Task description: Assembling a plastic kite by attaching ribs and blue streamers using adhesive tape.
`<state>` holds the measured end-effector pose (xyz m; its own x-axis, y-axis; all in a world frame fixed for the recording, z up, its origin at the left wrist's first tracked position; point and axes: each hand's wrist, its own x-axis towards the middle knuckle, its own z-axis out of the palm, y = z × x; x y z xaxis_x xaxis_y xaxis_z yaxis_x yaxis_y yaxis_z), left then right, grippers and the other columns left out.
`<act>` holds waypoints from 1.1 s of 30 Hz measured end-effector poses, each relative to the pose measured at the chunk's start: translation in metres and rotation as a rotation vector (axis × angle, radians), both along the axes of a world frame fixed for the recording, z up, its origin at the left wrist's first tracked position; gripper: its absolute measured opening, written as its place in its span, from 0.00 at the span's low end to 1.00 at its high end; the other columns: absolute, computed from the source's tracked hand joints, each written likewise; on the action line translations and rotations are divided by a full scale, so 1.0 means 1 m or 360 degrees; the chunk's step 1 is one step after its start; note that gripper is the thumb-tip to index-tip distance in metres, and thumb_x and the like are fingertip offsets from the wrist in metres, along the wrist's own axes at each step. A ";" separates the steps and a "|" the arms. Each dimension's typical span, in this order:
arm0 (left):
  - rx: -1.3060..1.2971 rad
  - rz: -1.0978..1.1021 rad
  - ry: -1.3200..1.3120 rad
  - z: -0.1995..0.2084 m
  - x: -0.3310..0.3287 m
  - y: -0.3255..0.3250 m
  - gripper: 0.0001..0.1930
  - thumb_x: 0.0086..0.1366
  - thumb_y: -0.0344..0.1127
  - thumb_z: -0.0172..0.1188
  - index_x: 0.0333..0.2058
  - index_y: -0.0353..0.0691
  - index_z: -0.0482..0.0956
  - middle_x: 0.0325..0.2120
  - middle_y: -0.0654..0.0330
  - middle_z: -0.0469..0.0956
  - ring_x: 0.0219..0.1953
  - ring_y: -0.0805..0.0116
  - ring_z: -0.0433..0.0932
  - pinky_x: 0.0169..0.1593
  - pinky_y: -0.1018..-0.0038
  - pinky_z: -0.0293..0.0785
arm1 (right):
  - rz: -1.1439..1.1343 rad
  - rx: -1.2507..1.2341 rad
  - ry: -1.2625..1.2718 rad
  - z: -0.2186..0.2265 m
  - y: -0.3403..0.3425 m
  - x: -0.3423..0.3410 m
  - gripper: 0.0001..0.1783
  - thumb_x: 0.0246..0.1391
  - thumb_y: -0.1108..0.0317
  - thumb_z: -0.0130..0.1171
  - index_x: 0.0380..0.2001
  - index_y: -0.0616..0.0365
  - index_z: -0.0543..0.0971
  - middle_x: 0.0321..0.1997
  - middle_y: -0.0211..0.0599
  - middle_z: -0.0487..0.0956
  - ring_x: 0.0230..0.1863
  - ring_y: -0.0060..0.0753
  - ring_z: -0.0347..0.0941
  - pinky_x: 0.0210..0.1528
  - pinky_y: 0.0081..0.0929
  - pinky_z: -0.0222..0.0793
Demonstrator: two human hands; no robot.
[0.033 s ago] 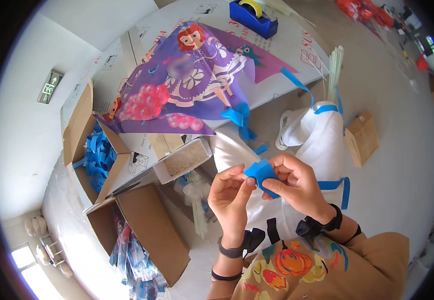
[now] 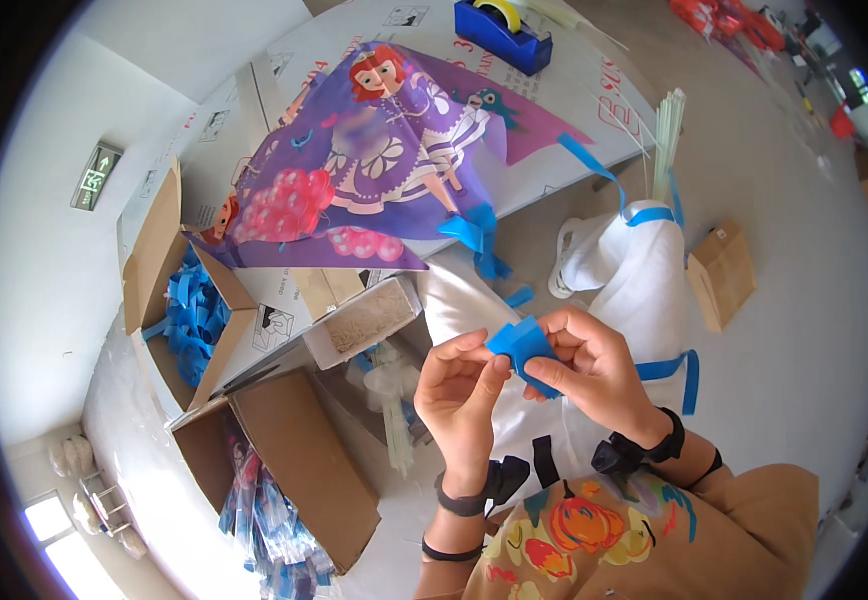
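Note:
A small folded wad of blue ribbon is held over my lap. The thumb and forefinger of my left hand pinch its left edge, with the other fingers curled. My right hand grips its right side, thumb on top and fingers behind. Beyond my hands, a purple triangular printed kite sheet lies on the table, with a blue ribbon tail hanging from its near edge.
On the left stand an open carton of blue ribbons and a larger carton of plastic packets. A small tray sits at the table edge. A blue tape dispenser is at the back. Thin white sticks stand by my knee, near a cardboard box.

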<state>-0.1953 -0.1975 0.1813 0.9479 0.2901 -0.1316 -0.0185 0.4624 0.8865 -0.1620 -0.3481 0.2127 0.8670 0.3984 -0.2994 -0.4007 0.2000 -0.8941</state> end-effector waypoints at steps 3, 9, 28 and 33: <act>0.0102 -0.0038 0.0012 -0.005 0.001 -0.001 0.17 0.59 0.19 0.65 0.47 0.31 0.75 0.32 0.58 0.81 0.35 0.74 0.80 0.42 0.77 0.77 | 0.0010 0.0034 0.0066 -0.003 -0.003 0.002 0.14 0.61 0.72 0.60 0.46 0.64 0.70 0.39 0.34 0.79 0.35 0.21 0.78 0.34 0.18 0.75; 0.0127 -0.0093 0.0073 -0.004 -0.001 -0.003 0.18 0.58 0.16 0.64 0.47 0.31 0.74 0.31 0.58 0.81 0.34 0.73 0.80 0.42 0.76 0.78 | 0.0069 0.0076 0.0249 -0.008 -0.011 0.007 0.12 0.60 0.71 0.61 0.44 0.62 0.72 0.35 0.33 0.79 0.30 0.18 0.76 0.33 0.18 0.74; -0.0077 -0.0312 0.0098 -0.003 0.002 -0.004 0.27 0.59 0.16 0.62 0.57 0.30 0.67 0.36 0.54 0.80 0.39 0.67 0.82 0.36 0.78 0.82 | -0.0024 0.0356 0.0472 -0.016 -0.023 0.006 0.09 0.61 0.70 0.60 0.41 0.61 0.73 0.38 0.37 0.81 0.23 0.20 0.73 0.25 0.18 0.69; -0.0121 -0.0325 0.0098 -0.004 0.001 -0.003 0.29 0.59 0.19 0.64 0.58 0.30 0.65 0.37 0.53 0.80 0.38 0.67 0.82 0.36 0.78 0.82 | -0.0026 0.0351 0.0464 -0.016 -0.022 0.005 0.09 0.61 0.70 0.60 0.41 0.61 0.73 0.37 0.36 0.81 0.23 0.20 0.73 0.25 0.18 0.69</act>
